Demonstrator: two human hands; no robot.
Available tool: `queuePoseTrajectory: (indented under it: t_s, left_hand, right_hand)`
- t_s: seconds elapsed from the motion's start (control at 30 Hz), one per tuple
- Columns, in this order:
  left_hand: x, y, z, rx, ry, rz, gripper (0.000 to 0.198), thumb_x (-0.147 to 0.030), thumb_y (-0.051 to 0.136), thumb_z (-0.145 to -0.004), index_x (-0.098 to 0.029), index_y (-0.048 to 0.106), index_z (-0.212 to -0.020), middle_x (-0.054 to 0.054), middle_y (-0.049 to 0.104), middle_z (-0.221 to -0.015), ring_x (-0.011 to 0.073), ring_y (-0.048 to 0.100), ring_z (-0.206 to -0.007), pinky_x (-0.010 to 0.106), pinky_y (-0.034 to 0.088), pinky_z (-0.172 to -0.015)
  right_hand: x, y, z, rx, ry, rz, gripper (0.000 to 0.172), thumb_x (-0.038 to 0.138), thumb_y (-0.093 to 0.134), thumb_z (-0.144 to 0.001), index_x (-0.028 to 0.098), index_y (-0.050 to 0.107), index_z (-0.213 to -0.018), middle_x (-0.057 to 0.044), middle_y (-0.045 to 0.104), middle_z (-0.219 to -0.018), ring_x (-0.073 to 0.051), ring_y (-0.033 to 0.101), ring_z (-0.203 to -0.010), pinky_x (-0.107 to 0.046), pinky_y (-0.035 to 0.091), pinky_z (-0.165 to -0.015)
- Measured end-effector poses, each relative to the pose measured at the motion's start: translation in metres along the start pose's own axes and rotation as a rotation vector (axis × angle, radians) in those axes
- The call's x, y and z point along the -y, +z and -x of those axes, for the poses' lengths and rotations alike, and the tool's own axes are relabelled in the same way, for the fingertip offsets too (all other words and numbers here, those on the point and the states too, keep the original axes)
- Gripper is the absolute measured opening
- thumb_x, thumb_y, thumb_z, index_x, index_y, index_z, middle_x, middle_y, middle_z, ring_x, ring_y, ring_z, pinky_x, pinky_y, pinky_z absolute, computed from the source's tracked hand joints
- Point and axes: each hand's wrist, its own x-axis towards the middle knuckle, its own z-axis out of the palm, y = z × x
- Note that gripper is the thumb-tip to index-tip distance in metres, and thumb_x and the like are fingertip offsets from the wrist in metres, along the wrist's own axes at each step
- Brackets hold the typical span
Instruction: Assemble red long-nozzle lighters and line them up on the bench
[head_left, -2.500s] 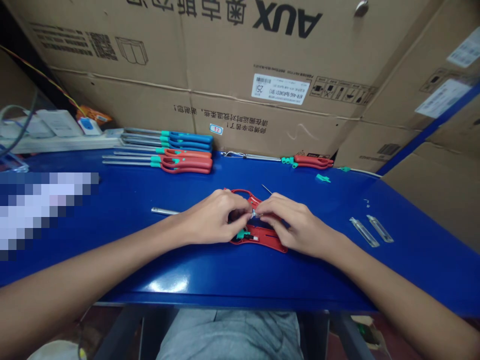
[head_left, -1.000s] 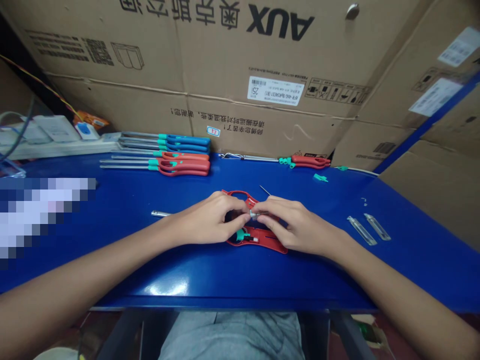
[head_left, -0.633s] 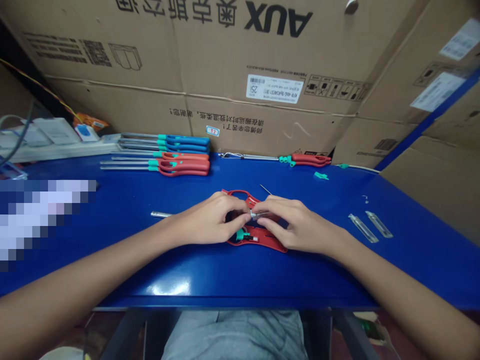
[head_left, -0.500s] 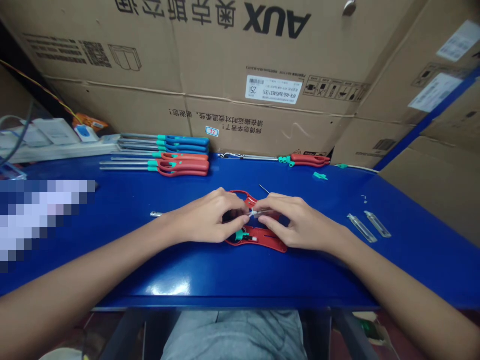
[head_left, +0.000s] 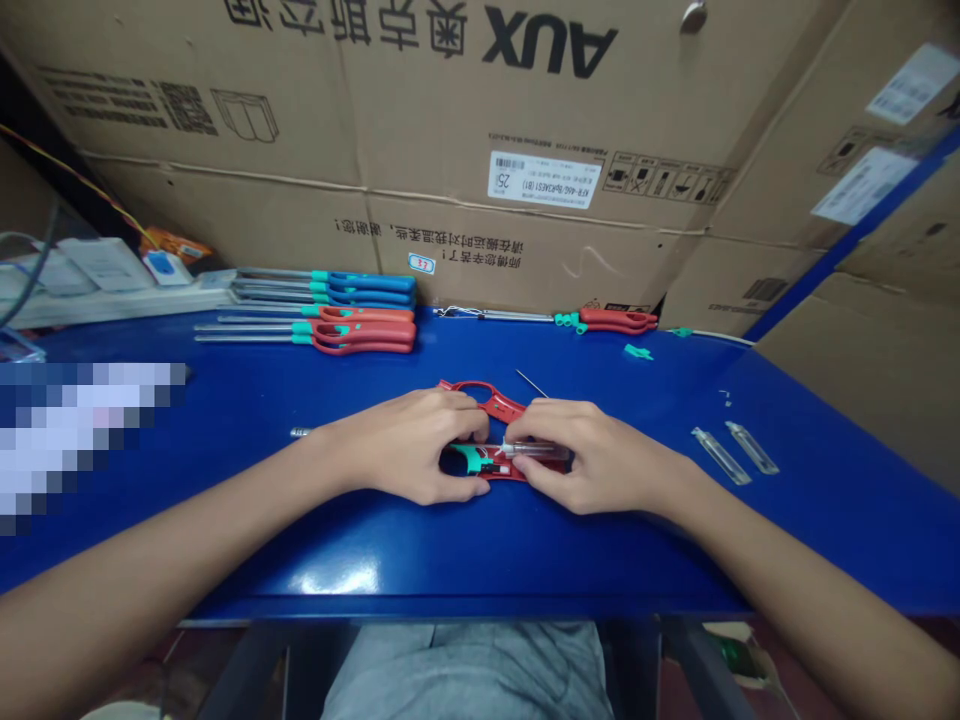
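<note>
Clear tube pinched right over the open red handle!

And the right hand (head_left: pixel 589 455) has it, thumb and fingertips closed on the clear tube (head_left: pixel 544 451), held lengthwise over the near handle half (head_left: pixel 513 477); whether it sits fully inside, one cannot tell. The left hand (head_left: pixel 420 440) straddles that same half, gripping it between thumb and fingers, with the green trigger (head_left: pixel 471 459) showing in the gap! Just beyond lies the second handle half (head_left: pixel 501 404), with a thin metal rod (head_left: pixel 529 382) poking out past the right hand. Out to the right, two more clear tubes (head_left: pixel 721 456) rest side by side on the blue table (head_left: pixel 300 560). At the back, red and blue lighters (head_left: pixel 367 312) lie stacked, and a green piece (head_left: pixel 638 352) sits farther right, near the cardboard (head_left: pixel 420 180).
</note>
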Motion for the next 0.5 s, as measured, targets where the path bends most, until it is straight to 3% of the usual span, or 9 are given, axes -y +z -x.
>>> queuePoseTrajectory:
  t_s: [0.5]
  left_hand:
    - [0.0007, 0.0002, 0.0001, -0.022, -0.005, -0.005, 0.031, -0.045, 0.063, -0.081, -0.016, 0.060, -0.091, 0.004, 0.061, -0.086, 0.0170, 0.056, -0.074, 0.027, 0.041, -0.066]
  right_hand:
    - [0.0002, -0.0021, 0.0005, 0.088, 0.066, 0.022, 0.014, 0.014, 0.053, -0.086, 0.015, 0.065, -0.093, -0.006, 0.061, -0.093, -0.014, 0.057, -0.075, -0.027, 0.046, -0.069]
